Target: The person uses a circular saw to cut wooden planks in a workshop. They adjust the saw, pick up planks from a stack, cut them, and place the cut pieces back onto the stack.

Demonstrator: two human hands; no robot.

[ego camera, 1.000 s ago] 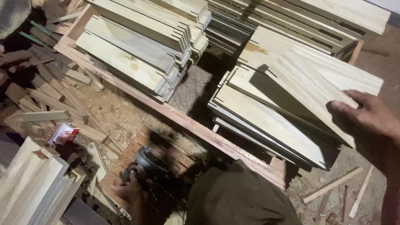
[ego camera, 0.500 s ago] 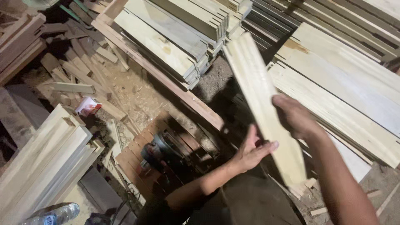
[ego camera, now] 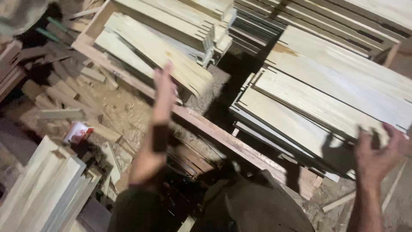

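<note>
My left hand (ego camera: 165, 91) is raised edge-on with straight fingers, its fingertips at the near edge of a pale wooden plank (ego camera: 156, 50). That plank lies slantwise on top of the left stack of planks (ego camera: 189, 25). The hand holds nothing. My right hand (ego camera: 377, 151) hangs at the near right corner of the right stack of pale planks (ego camera: 326, 103), fingers apart and curled, with nothing in it; its shadow falls on the top boards. My knees in dark trousers (ego camera: 253, 206) fill the bottom middle.
A long reddish wooden beam (ego camera: 214, 131) runs diagonally between my legs and the stacks. Offcuts and sawdust (ego camera: 64, 99) cover the floor at left, with a small red-and-white packet (ego camera: 78, 132). Another pile of pale boards (ego camera: 40, 189) stands at bottom left.
Half a second ago my right hand held a plank in the air. Now the plank lies on the left stack, my left hand has risen beside it, and my right hand has swung back right, empty.
</note>
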